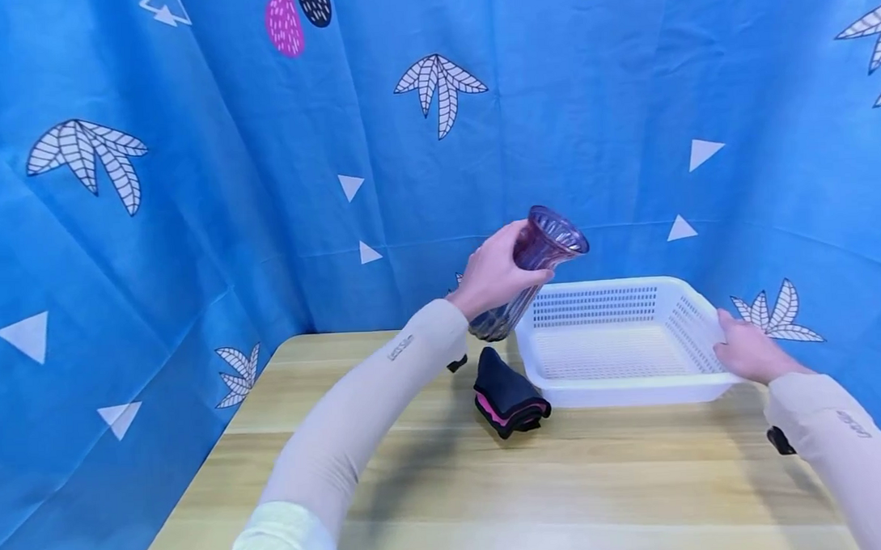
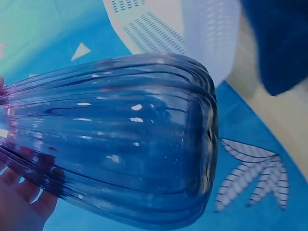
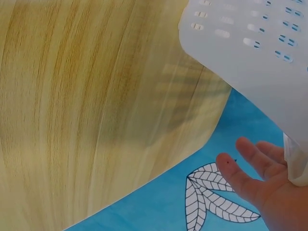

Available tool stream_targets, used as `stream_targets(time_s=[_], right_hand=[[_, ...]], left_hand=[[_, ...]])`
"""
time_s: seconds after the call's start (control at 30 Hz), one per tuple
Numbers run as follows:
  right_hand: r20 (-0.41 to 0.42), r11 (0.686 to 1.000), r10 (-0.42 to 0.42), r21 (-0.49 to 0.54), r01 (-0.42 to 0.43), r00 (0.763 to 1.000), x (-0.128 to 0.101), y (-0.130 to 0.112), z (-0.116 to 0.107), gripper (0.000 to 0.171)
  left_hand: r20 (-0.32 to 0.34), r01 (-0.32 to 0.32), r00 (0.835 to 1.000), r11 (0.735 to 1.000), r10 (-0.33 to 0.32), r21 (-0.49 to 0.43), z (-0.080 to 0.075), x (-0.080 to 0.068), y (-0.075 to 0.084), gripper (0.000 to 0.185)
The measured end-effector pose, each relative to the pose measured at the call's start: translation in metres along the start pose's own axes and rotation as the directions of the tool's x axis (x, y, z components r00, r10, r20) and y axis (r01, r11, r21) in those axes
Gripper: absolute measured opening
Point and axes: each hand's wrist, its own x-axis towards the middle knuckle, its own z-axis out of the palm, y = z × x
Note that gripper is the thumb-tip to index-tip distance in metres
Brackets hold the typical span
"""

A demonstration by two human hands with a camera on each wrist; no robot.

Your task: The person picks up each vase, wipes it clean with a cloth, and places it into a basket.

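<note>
My left hand (image 1: 500, 269) grips a ribbed glass vase (image 1: 505, 313) near its flared purple neck. The vase tilts in the air at the basket's left side, mouth up and to the right. Its thick, bluish base end fills much of the left wrist view, where fingers (image 2: 45, 204) lie round the neck. My right hand (image 1: 756, 349) holds the right rim of a white plastic basket (image 1: 627, 391). In the right wrist view several fingers (image 3: 240, 175) extend outside the basket wall (image 3: 240, 53); the thumb is hidden there. The basket's inside shows only its slotted walls and floor.
A folded black cloth item with pink edges (image 1: 510, 394) lies on the wooden table (image 1: 601, 480), left of the basket's front corner. A blue patterned curtain (image 1: 437, 178) hangs behind the table and along its left side.
</note>
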Motion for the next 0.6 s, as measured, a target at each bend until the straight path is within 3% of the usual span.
stream_targets(time_s=[0.17, 0.3, 0.43, 0.6], right_hand=[[0.013, 0.999, 0.032, 0.027, -0.033, 0.999, -0.003, 0.0, -0.004, 0.079], [0.015, 0.998, 0.047, 0.049, -0.047, 0.999, -0.005, -0.001, -0.003, 0.078], [0.004, 0.996, 0.054, 0.066, -0.055, 0.999, -0.006, -0.003, -0.002, 0.077], [-0.013, 0.996, 0.062, 0.07, -0.061, 0.998, -0.004, -0.007, 0.0, 0.077]], left_hand=[[0.12, -0.032, 0.993, 0.995, 0.02, 0.096, 0.019, 0.028, 0.033, 0.083], [0.216, -0.085, 0.976, 0.974, 0.039, 0.208, 0.042, 0.047, 0.053, 0.083], [0.309, -0.141, 0.95, 0.942, 0.042, 0.304, 0.071, 0.062, 0.064, 0.081], [0.409, -0.156, 0.912, 0.913, -0.012, 0.376, 0.113, 0.067, 0.068, 0.085]])
